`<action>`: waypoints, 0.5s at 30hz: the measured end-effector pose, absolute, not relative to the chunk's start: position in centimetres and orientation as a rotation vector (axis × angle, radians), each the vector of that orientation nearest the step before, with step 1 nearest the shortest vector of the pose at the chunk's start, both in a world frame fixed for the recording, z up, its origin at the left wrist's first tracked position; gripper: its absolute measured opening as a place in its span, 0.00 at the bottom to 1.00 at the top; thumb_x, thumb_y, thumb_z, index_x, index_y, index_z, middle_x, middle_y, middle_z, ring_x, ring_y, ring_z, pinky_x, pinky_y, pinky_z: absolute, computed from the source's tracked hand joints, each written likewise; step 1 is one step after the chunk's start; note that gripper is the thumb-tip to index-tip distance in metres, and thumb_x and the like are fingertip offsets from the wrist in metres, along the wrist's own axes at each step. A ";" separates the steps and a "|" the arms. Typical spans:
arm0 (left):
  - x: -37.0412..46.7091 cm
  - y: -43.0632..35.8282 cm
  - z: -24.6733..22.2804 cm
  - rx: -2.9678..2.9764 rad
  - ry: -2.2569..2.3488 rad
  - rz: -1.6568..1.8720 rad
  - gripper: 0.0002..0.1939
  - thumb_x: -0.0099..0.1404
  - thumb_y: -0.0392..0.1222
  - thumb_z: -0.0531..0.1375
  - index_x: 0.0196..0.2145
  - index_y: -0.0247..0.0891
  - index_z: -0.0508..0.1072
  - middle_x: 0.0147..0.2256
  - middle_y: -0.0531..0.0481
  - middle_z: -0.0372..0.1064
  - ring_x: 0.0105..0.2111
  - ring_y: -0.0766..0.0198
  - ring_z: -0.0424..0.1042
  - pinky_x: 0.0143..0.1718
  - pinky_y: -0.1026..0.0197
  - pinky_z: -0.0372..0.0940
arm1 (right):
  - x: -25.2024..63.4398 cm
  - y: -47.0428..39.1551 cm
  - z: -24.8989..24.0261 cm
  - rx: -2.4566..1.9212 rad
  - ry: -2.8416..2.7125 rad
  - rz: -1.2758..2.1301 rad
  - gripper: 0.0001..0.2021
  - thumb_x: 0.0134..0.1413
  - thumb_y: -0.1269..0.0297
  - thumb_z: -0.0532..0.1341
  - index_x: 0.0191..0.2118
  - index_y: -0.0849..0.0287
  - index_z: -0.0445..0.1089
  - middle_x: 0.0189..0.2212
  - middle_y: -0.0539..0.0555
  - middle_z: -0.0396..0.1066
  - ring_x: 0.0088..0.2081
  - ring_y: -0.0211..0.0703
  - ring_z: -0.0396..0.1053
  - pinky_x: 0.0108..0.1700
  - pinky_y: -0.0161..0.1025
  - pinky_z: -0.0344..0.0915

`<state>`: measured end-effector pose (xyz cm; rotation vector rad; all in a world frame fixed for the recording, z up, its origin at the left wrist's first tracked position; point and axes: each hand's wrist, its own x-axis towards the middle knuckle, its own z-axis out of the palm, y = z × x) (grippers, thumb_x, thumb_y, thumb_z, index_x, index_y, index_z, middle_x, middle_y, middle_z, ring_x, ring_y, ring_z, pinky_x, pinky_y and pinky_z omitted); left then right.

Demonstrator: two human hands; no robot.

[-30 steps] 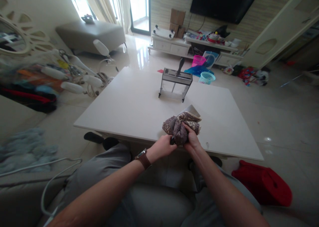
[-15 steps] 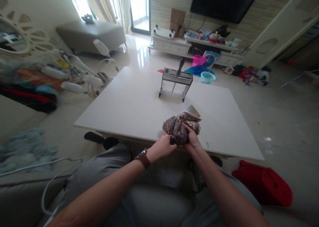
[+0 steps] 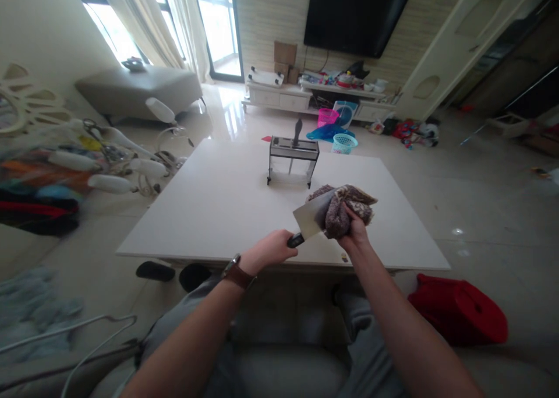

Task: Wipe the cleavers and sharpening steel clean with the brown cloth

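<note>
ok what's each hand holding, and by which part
The left hand holds the knife by its black handle; the right hand grips the bunched cloth at its near side, thumb on top.

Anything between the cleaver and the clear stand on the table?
Partly: the brown cloth in the right hand covers the end of the cleaver away from its handle. Between its exposed blade and the clear stand, nothing visible intervenes.

Holding a cleaver point(image 3: 311, 216) against a bunched towel point(image 3: 338, 214)

Gripping the handle point(image 3: 296, 240) in the left hand point(image 3: 274, 247), clutching the towel in the right hand point(image 3: 356, 233), over a white table point(image 3: 209, 205).
</note>
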<state>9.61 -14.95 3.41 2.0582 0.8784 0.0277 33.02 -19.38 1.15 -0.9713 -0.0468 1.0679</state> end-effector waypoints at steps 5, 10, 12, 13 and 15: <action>7.4 -13.1 4.2 2.253 1.019 -0.060 0.07 0.58 0.39 0.60 0.24 0.37 0.73 0.21 0.50 0.67 0.22 0.65 0.62 0.26 0.60 0.51 | 35.0 -20.5 1.9 -1.041 -0.141 1.007 0.10 0.46 0.71 0.72 0.38 0.56 0.79 0.37 0.51 0.83 0.45 0.48 0.81 0.58 0.47 0.76; 5.4 -12.7 3.6 2.434 1.070 0.009 0.06 0.57 0.37 0.59 0.26 0.39 0.76 0.27 0.45 0.75 0.29 0.58 0.72 0.29 0.60 0.54 | 34.6 -21.5 1.6 -1.168 -0.321 1.155 0.23 0.35 0.76 0.77 0.42 0.56 0.79 0.40 0.53 0.84 0.45 0.53 0.81 0.58 0.54 0.75; 4.8 -12.5 3.4 2.515 1.091 0.026 0.07 0.57 0.37 0.59 0.28 0.40 0.78 0.30 0.43 0.76 0.32 0.55 0.75 0.30 0.59 0.55 | 34.2 -21.8 1.4 -1.200 -0.382 1.182 0.28 0.32 0.78 0.78 0.46 0.57 0.79 0.41 0.54 0.84 0.45 0.52 0.81 0.58 0.54 0.75; 4.6 -12.4 3.3 2.550 1.111 0.018 0.08 0.57 0.37 0.58 0.29 0.41 0.79 0.31 0.43 0.77 0.34 0.54 0.75 0.31 0.59 0.56 | 34.0 -21.9 1.3 -1.221 -0.410 1.192 0.30 0.31 0.78 0.79 0.46 0.57 0.79 0.41 0.54 0.84 0.45 0.52 0.81 0.58 0.53 0.75; 4.3 -12.1 3.0 2.611 1.157 -0.004 0.10 0.58 0.38 0.58 0.30 0.42 0.80 0.32 0.42 0.78 0.35 0.52 0.77 0.33 0.58 0.58 | 33.6 -22.0 1.2 -1.262 -0.476 1.225 0.29 0.31 0.77 0.79 0.47 0.58 0.80 0.41 0.54 0.84 0.44 0.52 0.81 0.57 0.52 0.75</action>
